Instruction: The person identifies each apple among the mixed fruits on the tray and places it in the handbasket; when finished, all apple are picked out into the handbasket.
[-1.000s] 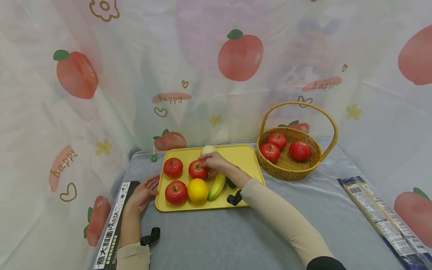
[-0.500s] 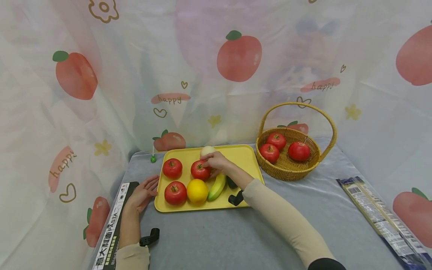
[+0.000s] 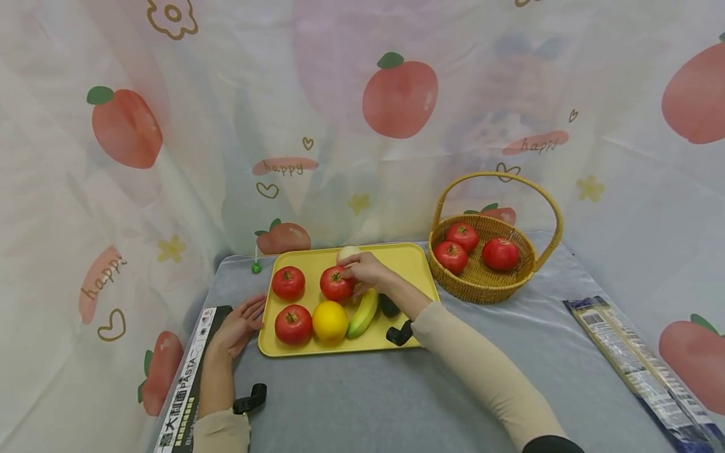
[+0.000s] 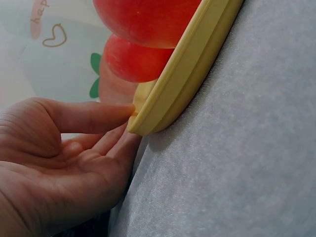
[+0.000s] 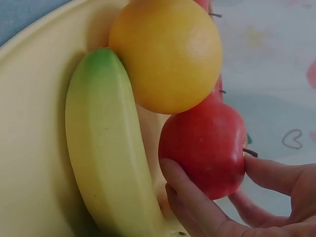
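Note:
In the head view a yellow tray (image 3: 404, 251) holds three red apples, an orange (image 3: 330, 321), a banana (image 3: 363, 313), a pale round item (image 3: 348, 252) and a dark item (image 3: 389, 306). My right hand (image 3: 370, 272) grips the apple (image 3: 335, 284) in the back middle of the tray; the right wrist view shows fingers and thumb on opposite sides of this apple (image 5: 205, 148), beside the orange (image 5: 168, 54) and banana (image 5: 106, 143). My left hand (image 3: 238, 327) lies along the tray's left edge, its thumb touching the rim (image 4: 163, 94) in the left wrist view.
A wicker basket (image 3: 481, 293) with three red apples stands right of the tray. A pasta box (image 3: 189, 377) lies under the left forearm, a foil packet (image 3: 640, 365) at the right. A small green object (image 3: 256, 267) sits behind the tray; a printed curtain (image 3: 340, 94) hangs behind.
The gripped apple and my right hand have shifted slightly to the right. My left hand stays at the tray's edge, and the head view has drifted a little.

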The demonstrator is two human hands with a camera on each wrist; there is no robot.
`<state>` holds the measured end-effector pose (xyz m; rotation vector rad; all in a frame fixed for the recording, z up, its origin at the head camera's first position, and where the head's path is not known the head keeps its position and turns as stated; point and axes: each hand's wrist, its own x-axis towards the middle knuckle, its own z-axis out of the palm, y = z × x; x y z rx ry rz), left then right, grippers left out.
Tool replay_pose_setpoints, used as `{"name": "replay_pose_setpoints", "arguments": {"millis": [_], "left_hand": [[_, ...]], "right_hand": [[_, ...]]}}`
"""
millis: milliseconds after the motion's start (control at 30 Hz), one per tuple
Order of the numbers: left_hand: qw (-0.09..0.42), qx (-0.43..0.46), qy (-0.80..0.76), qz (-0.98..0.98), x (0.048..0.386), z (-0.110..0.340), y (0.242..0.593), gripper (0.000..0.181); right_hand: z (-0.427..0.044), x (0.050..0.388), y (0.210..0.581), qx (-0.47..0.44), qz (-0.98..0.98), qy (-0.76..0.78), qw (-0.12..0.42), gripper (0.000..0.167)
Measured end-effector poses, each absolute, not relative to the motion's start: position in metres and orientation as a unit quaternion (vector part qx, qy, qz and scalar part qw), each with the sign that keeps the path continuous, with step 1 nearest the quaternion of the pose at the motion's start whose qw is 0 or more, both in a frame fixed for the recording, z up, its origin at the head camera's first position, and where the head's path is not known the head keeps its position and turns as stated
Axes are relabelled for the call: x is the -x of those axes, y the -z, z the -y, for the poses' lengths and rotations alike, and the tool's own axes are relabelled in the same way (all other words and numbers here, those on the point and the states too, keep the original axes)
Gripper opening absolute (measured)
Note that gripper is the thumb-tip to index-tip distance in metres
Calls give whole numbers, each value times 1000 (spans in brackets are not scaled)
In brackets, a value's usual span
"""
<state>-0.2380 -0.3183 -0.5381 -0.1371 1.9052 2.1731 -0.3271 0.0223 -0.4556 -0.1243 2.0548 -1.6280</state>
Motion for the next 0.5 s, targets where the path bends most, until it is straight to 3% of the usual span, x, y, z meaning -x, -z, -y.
{"name": "replay_pose_setpoints", "arguments": {"millis": [500], "left_hand": [[123, 35, -748, -652, 240, 320, 544, 83]], "right_hand": [[-32, 325, 444, 57, -751, 605, 260, 42]]}}
